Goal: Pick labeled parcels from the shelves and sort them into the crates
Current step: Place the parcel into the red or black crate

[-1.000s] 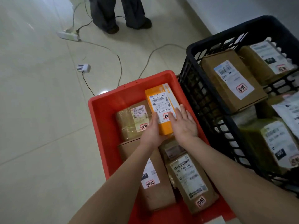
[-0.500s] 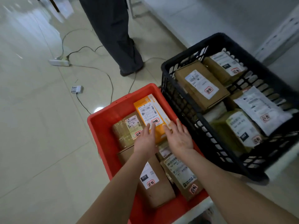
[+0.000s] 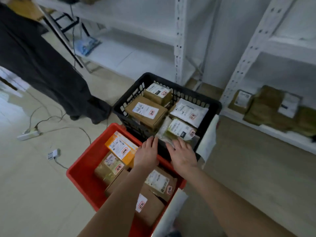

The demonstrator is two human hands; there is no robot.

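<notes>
text: nothing legible | shipping labels (image 3: 145,110) on parcels in red crate (image 3: 80,175) at 7 o'clock, black crate (image 3: 171,81) at its 1 o'clock: print blurred | red-bordered stickers (image 3: 152,112): handwritten marks, unreadable | shelf parcels (image 3: 270,103) at 3 o'clock: labels blurred

Left hand (image 3: 147,153), right hand (image 3: 183,155) seemingly flat.

2 crates (image 3: 80,177), 2 hands (image 3: 147,154), ~10 parcels (image 3: 145,112).

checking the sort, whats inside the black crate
The black crate holds a large brown box, a smaller brown box, a white mailer and a green-wrapped parcel, all labelled. Anything beneath them is covered.
</notes>
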